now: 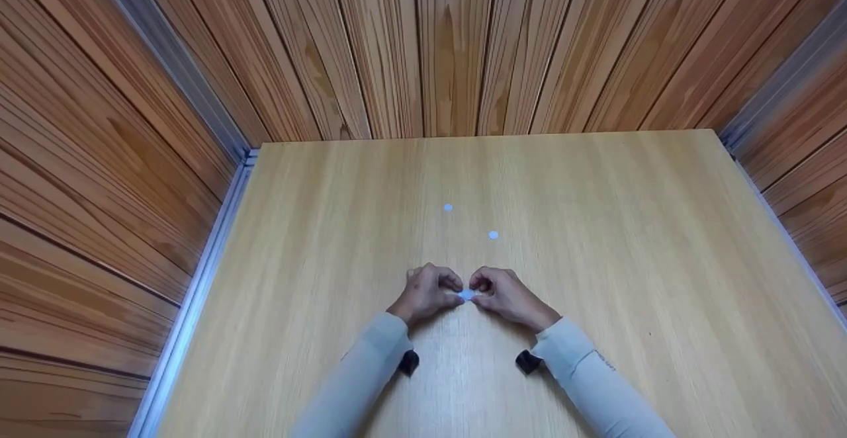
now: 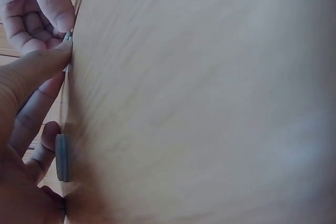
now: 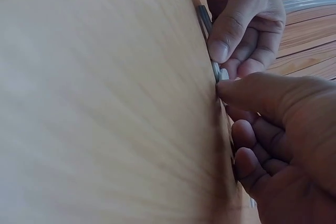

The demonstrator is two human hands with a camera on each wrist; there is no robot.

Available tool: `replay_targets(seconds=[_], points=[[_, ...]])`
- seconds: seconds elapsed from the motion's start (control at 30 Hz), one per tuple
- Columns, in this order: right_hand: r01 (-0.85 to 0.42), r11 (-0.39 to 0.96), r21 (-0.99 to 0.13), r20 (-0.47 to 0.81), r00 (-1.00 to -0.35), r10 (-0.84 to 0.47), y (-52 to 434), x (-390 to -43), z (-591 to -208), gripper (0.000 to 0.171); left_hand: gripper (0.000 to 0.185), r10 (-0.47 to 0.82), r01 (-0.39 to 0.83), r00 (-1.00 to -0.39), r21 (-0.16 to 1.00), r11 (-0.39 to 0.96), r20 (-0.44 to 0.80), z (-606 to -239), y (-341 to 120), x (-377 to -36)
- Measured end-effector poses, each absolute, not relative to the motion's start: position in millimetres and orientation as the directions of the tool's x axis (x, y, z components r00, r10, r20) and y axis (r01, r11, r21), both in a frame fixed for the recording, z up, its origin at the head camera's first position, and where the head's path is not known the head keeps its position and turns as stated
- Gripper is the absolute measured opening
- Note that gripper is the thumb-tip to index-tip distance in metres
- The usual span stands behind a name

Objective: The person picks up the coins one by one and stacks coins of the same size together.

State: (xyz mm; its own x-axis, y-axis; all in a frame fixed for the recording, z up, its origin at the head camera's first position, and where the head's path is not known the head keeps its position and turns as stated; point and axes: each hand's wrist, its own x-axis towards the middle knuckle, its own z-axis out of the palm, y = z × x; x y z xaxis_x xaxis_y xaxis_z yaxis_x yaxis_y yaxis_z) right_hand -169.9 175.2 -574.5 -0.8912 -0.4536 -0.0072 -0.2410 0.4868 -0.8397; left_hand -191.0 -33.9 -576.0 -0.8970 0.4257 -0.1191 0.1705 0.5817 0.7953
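Note:
Both hands meet low in the middle of the head view, over a small pale blue flat piece (image 1: 467, 294). My left hand (image 1: 431, 292) pinches its left side with thumb and finger, and my right hand (image 1: 508, 296) pinches its right side. Seen edge-on in the right wrist view, a small pale piece (image 3: 223, 74) sits between the two thumb tips. In the left wrist view, a grey-blue round piece (image 2: 62, 157) with a layered edge lies by the left hand's lower fingers. Those fingers curl loosely beneath the pinch.
Two small pale blue discs lie farther out on the wooden table, a farther disc (image 1: 448, 207) and a nearer disc (image 1: 493, 235). Wood-plank walls (image 1: 456, 47) enclose the table (image 1: 635, 239) at the back and sides. A metal rail (image 1: 192, 299) follows its left edge.

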Motion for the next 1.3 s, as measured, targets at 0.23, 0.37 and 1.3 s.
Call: replay_targets(seconds=[0.23, 0.37, 1.3], points=[[-0.248, 0.484, -0.839, -0.001, -0.889, -0.457, 173.2, -169.4, -575.2, 0.013, 0.015, 0.43, 0.173, -0.895, 0.8, 0.574, -0.115, -575.0, -34.3, -190.2], [-0.259, 0.478, -0.839, 0.007, -0.885, -0.466, 173.3, -169.7, -575.8, 0.013, 0.016, 0.432, 0.176, -0.895, 0.803, 0.569, -0.11, -575.4, -34.2, -190.1], [-0.244, 0.474, -0.846, -0.021, -0.873, -0.486, 173.6, -171.5, -574.5, 0.011, 0.017, 0.429, 0.18, -0.897, 0.798, 0.575, -0.107, -576.6, -36.2, -191.0]])
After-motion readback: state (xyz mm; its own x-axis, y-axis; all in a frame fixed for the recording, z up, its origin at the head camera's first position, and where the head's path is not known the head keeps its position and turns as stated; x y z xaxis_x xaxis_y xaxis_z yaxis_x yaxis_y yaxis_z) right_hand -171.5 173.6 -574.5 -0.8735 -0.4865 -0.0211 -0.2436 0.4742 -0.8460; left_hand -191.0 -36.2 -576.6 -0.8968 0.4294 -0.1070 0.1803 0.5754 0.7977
